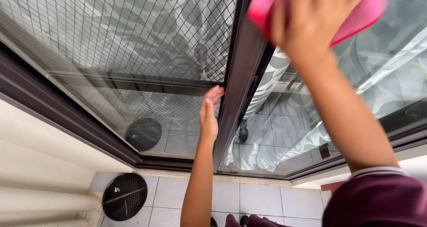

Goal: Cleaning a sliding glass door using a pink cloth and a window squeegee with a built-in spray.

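Right sleeve: a maroon sleeve with a pale edge [378, 196] is sitting nearest the camera, at lower right, with the bare forearm running up and left from it.
Right hand: the right hand [311, 20] is pressing flat, fingers spread, on a bright pink cleaning cloth [356, 18]; it is clamped over the cloth, not curled round it.
Cloth position: the cloth is lying high against the right-hand glass pane [391, 67], just right of the frame upright, partly cut off by the top edge.
Left hand: the left hand [209, 116] is resting open, fingertips touching the left face of the dark brown metal door-frame upright [233, 89]; it is holding nothing.
Key relation: the upright's long axis is running near vertical, leaning slightly, between the two hands; the cloth lies up and to the right of the left hand, well apart, so the right hand is the nearer.
Left panel: a sliding panel with diamond-pattern wire mesh [147, 36] is standing left of the upright.
Floor: a round black perforated disc [125, 196] is lying on pale tiles [258, 200] below.
Behind glass: a leaf-patterned grey curtain [267, 84] is hanging inside.
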